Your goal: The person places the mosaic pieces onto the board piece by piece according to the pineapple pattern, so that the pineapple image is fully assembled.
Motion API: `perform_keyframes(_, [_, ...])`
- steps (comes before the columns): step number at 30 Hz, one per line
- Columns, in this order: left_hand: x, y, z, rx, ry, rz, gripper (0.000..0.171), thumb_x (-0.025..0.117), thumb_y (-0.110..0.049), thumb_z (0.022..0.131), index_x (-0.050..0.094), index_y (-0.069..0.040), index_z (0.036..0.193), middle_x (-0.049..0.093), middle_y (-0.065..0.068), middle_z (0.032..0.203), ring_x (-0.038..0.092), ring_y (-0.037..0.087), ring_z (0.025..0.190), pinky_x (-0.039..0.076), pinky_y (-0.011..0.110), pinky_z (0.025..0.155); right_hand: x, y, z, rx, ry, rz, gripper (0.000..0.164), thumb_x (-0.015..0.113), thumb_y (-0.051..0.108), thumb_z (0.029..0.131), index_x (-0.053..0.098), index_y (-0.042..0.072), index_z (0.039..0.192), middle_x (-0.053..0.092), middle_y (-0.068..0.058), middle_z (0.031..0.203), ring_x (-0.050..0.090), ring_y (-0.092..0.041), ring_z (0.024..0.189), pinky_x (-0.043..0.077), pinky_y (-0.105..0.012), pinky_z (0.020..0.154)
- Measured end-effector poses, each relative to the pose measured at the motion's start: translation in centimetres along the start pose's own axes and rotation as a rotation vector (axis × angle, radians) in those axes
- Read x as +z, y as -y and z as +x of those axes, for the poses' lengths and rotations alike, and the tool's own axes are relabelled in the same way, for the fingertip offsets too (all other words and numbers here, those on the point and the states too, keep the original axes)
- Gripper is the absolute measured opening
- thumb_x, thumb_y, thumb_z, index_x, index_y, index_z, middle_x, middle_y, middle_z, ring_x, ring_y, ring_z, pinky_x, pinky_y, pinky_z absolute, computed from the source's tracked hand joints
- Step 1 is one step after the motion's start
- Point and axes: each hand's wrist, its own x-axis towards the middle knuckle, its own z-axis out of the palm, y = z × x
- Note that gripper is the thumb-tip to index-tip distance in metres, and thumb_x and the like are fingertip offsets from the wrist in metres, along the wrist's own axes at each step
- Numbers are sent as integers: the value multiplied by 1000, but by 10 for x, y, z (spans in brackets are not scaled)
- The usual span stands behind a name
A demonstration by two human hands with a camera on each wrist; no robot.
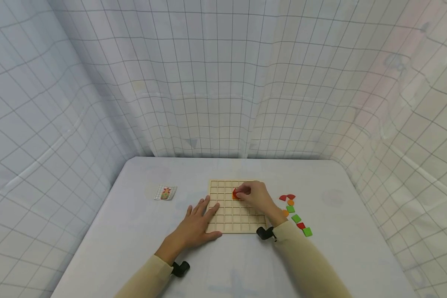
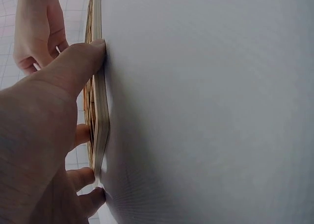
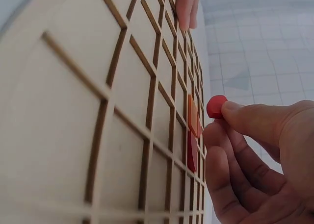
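On the white surface [image 1: 331,203], the outspread left hand [image 1: 196,228] seemingly steadies a pale wooden grid board [image 1: 232,220] beneath the right hand [image 1: 258,198], whose fingers pinch a rounded red piece [image 3: 215,107].

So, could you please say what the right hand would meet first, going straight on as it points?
The red piece in the right hand would probably first meet the wooden grid board, near the orange piece, though depth is unclear.

Head view. Open tabletop [image 1: 342,215] lies between the card [image 1: 165,193], centre left, and the grid board [image 1: 223,227], lower centre, and right of the loose tiles [image 1: 296,218]. The left hand [image 1: 195,227] blocks the board's lower-left edge; the right hand [image 1: 257,198] and sleeve [image 1: 307,258] bar its right side.
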Motion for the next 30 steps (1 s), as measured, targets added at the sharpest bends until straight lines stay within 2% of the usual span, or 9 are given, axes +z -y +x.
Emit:
perform_keyframes(4, [0,1,-1,9,-5,-8,97,82,-61,105,41,-19,183,20,23,195,24,51,181,24,82,140,15,-12,13,-69,-8,39,8,87,18,107,91,11,109,90,-5,105,84,-16,92,68,-34,85])
perform_keyframes(7, [0,2,-1,15,-6,-5,97,81,-62,106,41,-19,183,19,23,195,24,51,181,24,83,139,30,-33,24,-113,-25,18,9,86,21,108,92,14,110,89,-2,102,81,-14,88,65,-30,78])
perform_keyframes(11, [0,2,-1,21,-4,3,97,81,-63,106,40,-19,183,19,23,196,24,51,181,24,82,140,35,-24,24,-67,-25,2,6,87,17,106,92,13,109,88,-4,102,80,-15,89,65,-34,80])
perform_keyframes(14, [0,2,-1,28,-12,-3,98,82,-62,105,41,-18,183,20,24,195,25,52,180,25,83,139,29,-3,19,-8,-23,5,5,88,13,105,92,10,107,88,-5,102,78,-13,89,66,-34,83])
perform_keyframes(19, [0,2,-1,36,-28,-3,97,82,-61,105,42,-17,182,22,25,194,27,52,180,26,83,138,31,3,19,13,-51,-25,6,88,13,105,91,9,107,88,-5,101,75,-10,87,63,-31,80])
perform_keyframes(22, [1,3,-2,36,-31,-7,97,81,-62,106,42,-17,182,22,25,194,26,52,180,26,84,138,36,-5,21,-14,-60,-38,4,88,12,104,91,10,104,87,-4,100,73,-12,85,62,-31,78])
perform_keyframes(26, [2,4,-2,35,-28,-12,98,81,-63,105,42,-17,182,21,25,195,26,52,180,25,84,138,48,-30,29,-70,-56,-66,8,85,13,106,91,15,101,84,0,95,70,-10,83,58,-28,74])
perform_keyframes(29, [2,4,-3,39,-32,-18,98,81,-62,105,42,-16,182,22,25,194,26,52,180,25,84,138,49,-33,31,-82,-40,-65,9,84,15,107,91,16,101,84,1,95,70,-9,82,57,-27,74])
perform_keyframes(30, [2,4,-3,40,-34,-21,98,82,-62,105,42,-16,182,22,25,194,26,52,180,25,84,138,47,-27,30,-67,-30,-53,9,85,15,107,91,15,101,84,1,95,71,-9,82,58,-27,74])
